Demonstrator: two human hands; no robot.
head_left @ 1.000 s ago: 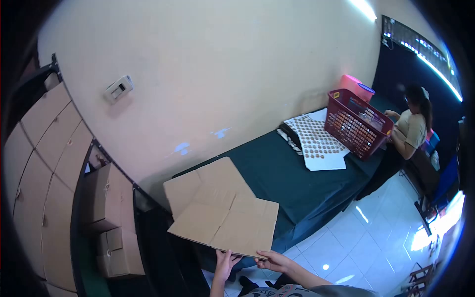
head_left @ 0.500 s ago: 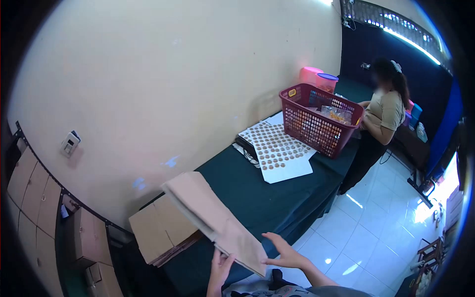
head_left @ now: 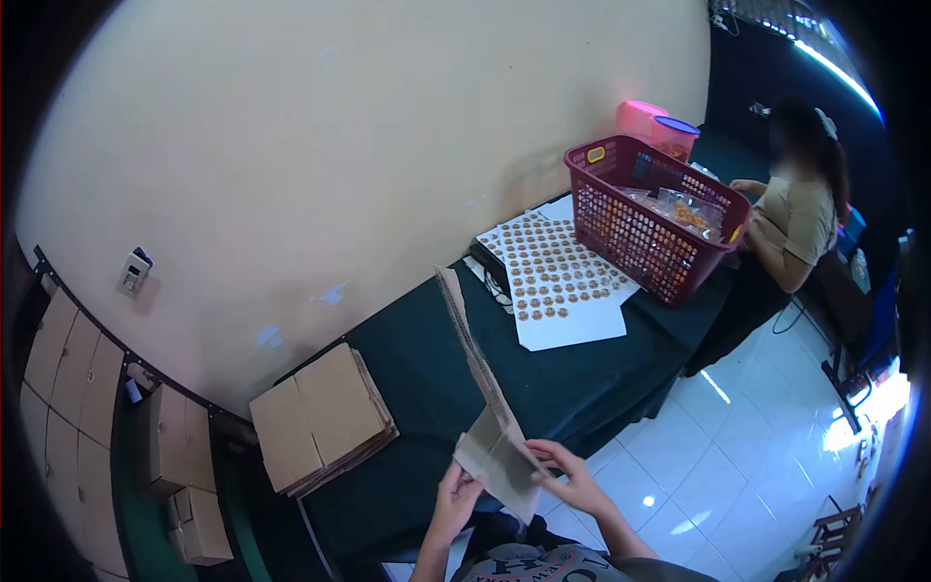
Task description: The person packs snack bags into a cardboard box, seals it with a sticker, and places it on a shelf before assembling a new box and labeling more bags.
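Observation:
A partly folded cardboard box (head_left: 504, 470) is held in front of my body, over the near edge of the table. My left hand (head_left: 456, 497) is closed on its lower left side, thumb on the near face. On the opposite edge, my right hand (head_left: 574, 478) grips with bent fingers. One long panel of the box rises edge-on toward the wall. To the left, a stack of flattened cardboard boxes (head_left: 325, 417) lies on the green-covered table (head_left: 427, 388), apart from both hands.
Sheets of round stickers (head_left: 562, 276) lie farther along the table. Beside them stands a maroon basket (head_left: 635, 233) holding clear bags, with pink containers (head_left: 669, 141) behind. A co-worker (head_left: 795, 218) stands at the far end. Assembled boxes (head_left: 179, 436) are at left; tiled floor (head_left: 698, 456) lies right.
The cardboard box has swung upright and right, off the stack, and its panels have spread apart. My right hand has moved from near its edge to gripping it. The view has shifted slightly.

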